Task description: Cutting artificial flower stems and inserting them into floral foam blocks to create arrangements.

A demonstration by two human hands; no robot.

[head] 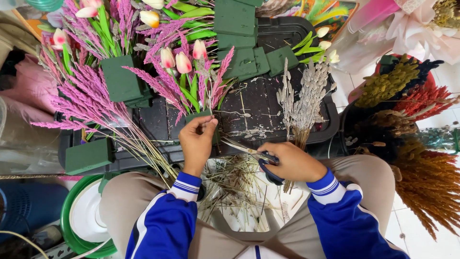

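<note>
Green foam block (203, 116) sits on the black tray (268, 96), just in front of the left hand (196, 144); pink plume stems (165, 86) and pink tulips (183, 62) stand stuck in it. Foam looks light and crumbly, prob. dents under a hard squeeze; best held by its lower sides, not the top face w/ the stems in it. Stems look thin, dry, stiff-ish but brittle; best taken low on the stalk near the foam, not by the feathery tips.

Left hand: fingers (210, 125) bunched together at the block's near edge, pinching what seems a thin stem end; exact thing between them too small to tell. Right hand (292, 163): fingers curled closed round the dark handles of scissors (254, 152), blades pointing left toward the left hand, a little apart.

Grey dried bunch (302, 103) lies on the tray just beyond the right hand; cut stalk scraps (235, 187) piled between the knees; more foam blocks (88, 156) on the tray's left edge; rust and yellow dried bunches (421, 182) at the right.
</note>
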